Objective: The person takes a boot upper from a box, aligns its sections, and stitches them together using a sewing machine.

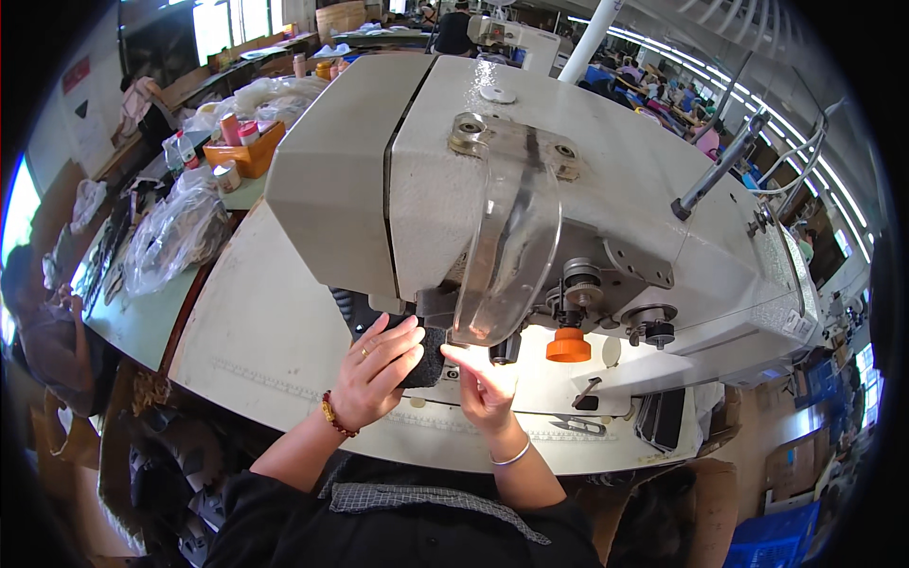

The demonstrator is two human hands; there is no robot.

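Observation:
Under the head of a sewing machine (369, 151) lies a small black fuzzy fabric piece (428, 364). My left hand (377, 374) rests flat on it from the left, fingers stretched and close to the needle area; its thumb is hidden. From the right, my right hand (488, 390) reaches in with the index finger extended to the piece's edge. The other fingers of that hand are partly curled and look bare of any object. A clear plastic guard (507, 256) hangs in front of the needle area and hides the needle.
Thread snips (578, 426) and a stack of dark pieces (660, 418) lie on the machine table (256, 312), right of my hands. An orange knob (568, 346) juts below the machine arm. Plastic bags (175, 232) and an orange box (248, 151) stand at left, near another person (57, 331).

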